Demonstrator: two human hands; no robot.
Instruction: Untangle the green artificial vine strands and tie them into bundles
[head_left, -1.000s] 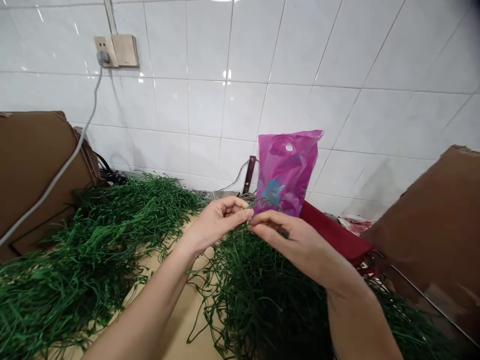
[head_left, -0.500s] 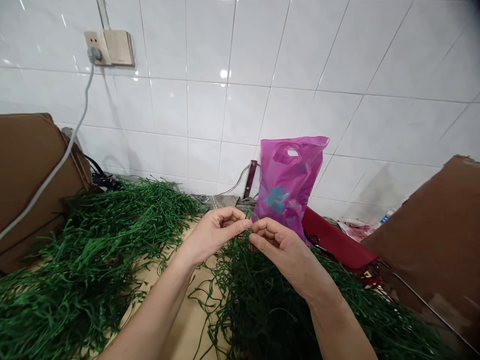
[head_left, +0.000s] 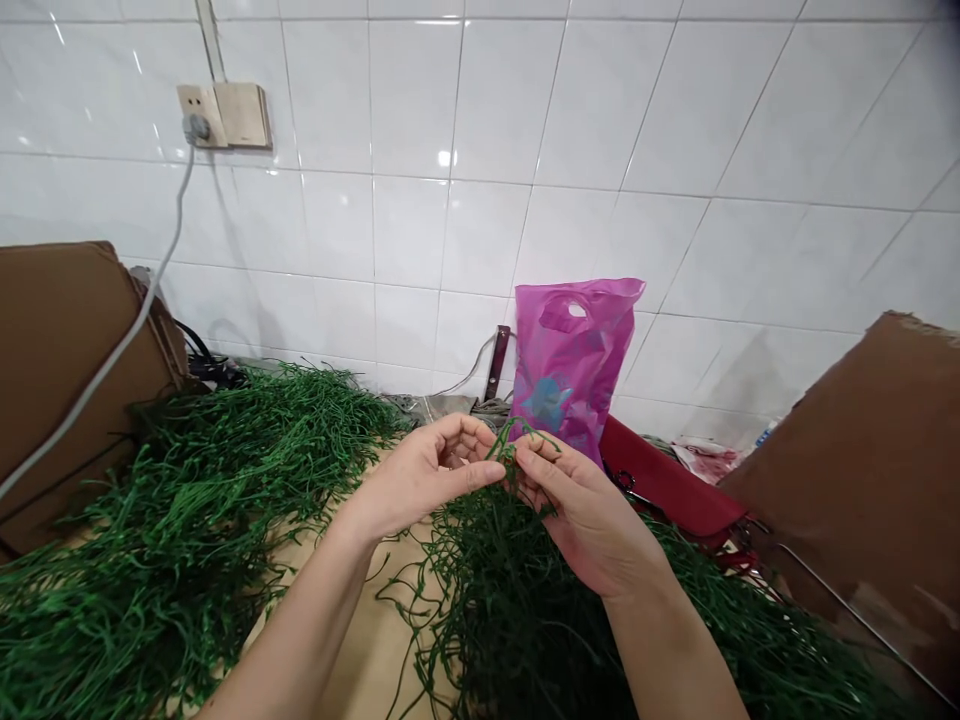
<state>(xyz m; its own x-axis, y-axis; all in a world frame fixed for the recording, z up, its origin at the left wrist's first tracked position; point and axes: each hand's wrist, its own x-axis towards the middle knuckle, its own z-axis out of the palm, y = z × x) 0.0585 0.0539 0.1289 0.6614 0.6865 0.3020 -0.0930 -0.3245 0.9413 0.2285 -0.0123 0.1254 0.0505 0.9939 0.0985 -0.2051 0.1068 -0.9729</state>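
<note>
Both hands meet above a dark green heap of thin stems (head_left: 495,610) that look like artificial plant stems. A small branching green stem (head_left: 511,432) is pinched between the fingertips, its curved ends sticking up. My left hand (head_left: 431,470) is closed on its left side, thumb against the fingers. On the other side my right hand (head_left: 589,500) is closed too, thumb and forefinger gripping the stem. The lower part of the stem is hidden by fingers and blends into the heap behind.
Another pile of green stems (head_left: 187,520) lies at left on a tan surface (head_left: 360,640). A purple plastic bag (head_left: 570,360) leans on the tiled wall beside a red case (head_left: 675,480). Cardboard boxes (head_left: 60,370) flank both sides; a white cable (head_left: 142,300) hangs from a socket (head_left: 202,115).
My right hand has turned and closed its fingers around the green stem. The stem now shows more clearly between both hands. The view has shifted slightly.
</note>
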